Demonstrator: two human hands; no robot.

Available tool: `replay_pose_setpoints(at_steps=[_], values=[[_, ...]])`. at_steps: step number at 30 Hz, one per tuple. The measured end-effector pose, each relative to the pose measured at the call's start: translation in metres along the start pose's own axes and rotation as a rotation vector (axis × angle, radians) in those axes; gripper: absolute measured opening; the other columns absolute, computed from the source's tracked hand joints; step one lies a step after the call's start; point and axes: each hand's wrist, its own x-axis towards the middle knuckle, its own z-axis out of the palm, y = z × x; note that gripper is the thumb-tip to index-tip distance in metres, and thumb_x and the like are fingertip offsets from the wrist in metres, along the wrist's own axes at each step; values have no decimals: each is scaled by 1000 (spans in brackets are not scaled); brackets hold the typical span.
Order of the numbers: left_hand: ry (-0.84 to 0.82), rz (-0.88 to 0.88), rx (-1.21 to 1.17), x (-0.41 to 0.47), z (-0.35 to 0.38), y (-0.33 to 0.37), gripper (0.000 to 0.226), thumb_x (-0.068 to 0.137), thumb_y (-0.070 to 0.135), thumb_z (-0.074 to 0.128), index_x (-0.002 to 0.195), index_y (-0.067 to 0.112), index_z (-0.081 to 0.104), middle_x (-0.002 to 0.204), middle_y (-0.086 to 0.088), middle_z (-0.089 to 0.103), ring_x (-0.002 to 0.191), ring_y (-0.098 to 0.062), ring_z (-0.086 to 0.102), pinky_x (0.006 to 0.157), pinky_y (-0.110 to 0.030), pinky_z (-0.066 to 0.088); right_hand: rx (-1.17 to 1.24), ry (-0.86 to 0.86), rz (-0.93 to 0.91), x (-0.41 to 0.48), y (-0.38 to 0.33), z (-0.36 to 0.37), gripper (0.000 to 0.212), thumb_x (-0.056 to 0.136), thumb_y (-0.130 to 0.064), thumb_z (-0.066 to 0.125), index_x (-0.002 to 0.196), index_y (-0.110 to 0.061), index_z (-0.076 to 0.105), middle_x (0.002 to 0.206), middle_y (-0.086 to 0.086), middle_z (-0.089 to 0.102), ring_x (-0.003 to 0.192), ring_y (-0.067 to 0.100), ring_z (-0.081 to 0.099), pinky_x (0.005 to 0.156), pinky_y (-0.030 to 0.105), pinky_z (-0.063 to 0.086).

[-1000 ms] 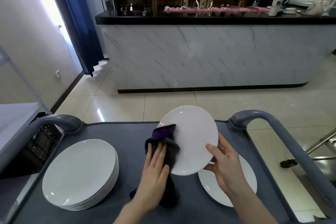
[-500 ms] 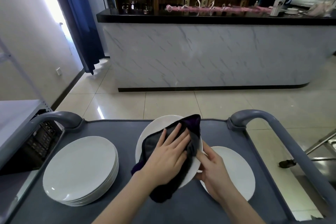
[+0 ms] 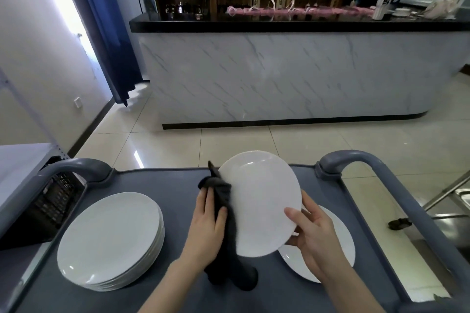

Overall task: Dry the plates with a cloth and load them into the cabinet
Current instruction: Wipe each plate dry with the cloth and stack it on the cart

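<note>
A white plate [image 3: 259,198] is held tilted above the grey cart top [image 3: 178,185], its face toward me. My right hand [image 3: 312,234] grips its lower right rim, thumb on the face. My left hand [image 3: 207,223] holds a dark cloth [image 3: 223,213] against the plate's left edge, and the cloth hangs down to the cart. A stack of white plates [image 3: 110,239] sits on the cart's left side. One more white plate [image 3: 338,244] lies flat on the right, partly under my right hand.
The cart has grey tube handles at left [image 3: 73,168] and right [image 3: 381,168]. A black crate [image 3: 53,201] sits beyond the cart's left edge. A marble-fronted bar counter [image 3: 279,71] stands across the tiled floor. A steel frame [image 3: 455,193] is at far right.
The plate has turned from lying low under the cloth to tilted up with its face showing. My left hand and the cloth slid off the face to the plate's left edge.
</note>
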Motion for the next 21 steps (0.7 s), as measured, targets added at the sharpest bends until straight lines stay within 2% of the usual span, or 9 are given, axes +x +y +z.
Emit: replay_pose_setpoints(at_steps=[2, 3, 5, 8, 12, 16, 19, 21], values=[[1, 5, -14, -19, 11, 4, 58, 105, 29, 34, 156, 25, 7, 162, 13, -2, 145, 2, -7, 109, -5, -7, 36, 24, -2, 3, 0, 2, 44, 95, -2, 55, 120, -35, 69, 108, 10, 73, 82, 22, 70, 64, 40, 57], [6, 59, 37, -27, 15, 7, 55, 104, 29, 29, 155, 26, 7, 161, 15, -1, 144, 3, -13, 110, -6, -12, 55, 33, -2, 5, 0, 5, 44, 95, -2, 54, 120, -34, 69, 111, 9, 73, 84, 22, 70, 65, 41, 58], [-22, 203, 119, -39, 21, 15, 54, 100, 30, 24, 151, 32, 7, 158, 23, -2, 146, -1, -22, 116, -18, -15, 64, 35, -1, 7, 2, 11, 43, 96, -1, 54, 122, -33, 67, 114, 8, 72, 88, 23, 71, 69, 43, 59], [-143, 349, 234, -47, 23, 30, 55, 97, 38, 15, 150, 39, 2, 159, 27, -2, 147, -1, -18, 119, -32, -18, 22, 3, -1, 7, 5, 22, 43, 98, 0, 50, 125, -30, 66, 114, 8, 73, 93, 22, 71, 63, 35, 58], [-195, 451, 369, -29, 12, 40, 55, 99, 34, 14, 151, 36, -4, 158, 25, -11, 146, -1, -22, 121, -37, -15, 20, -44, 25, 3, 9, 29, 36, 101, -9, 49, 124, -30, 67, 117, 8, 72, 101, 21, 71, 65, 32, 57], [-228, 567, 462, -3, 1, 41, 57, 102, 34, 16, 156, 30, -1, 161, 19, -14, 148, -6, -23, 120, -36, -15, -7, -91, 45, 2, 7, 29, 34, 102, -15, 49, 128, -30, 64, 117, 8, 72, 105, 26, 70, 69, 37, 58], [-170, 546, 480, 14, -2, 39, 58, 99, 43, 11, 153, 34, -7, 161, 16, -15, 147, -6, -24, 121, -37, -16, -35, -131, 60, -3, 9, 27, 36, 100, -15, 53, 127, -36, 64, 118, 9, 72, 103, 25, 70, 74, 44, 59], [-84, 382, 451, 30, -4, 35, 59, 98, 47, 13, 150, 31, -8, 157, 17, -18, 144, -3, -28, 121, -39, -14, -71, -161, 63, -9, 13, 25, 38, 99, -14, 56, 128, -37, 63, 117, 10, 71, 98, 21, 70, 77, 47, 59]])
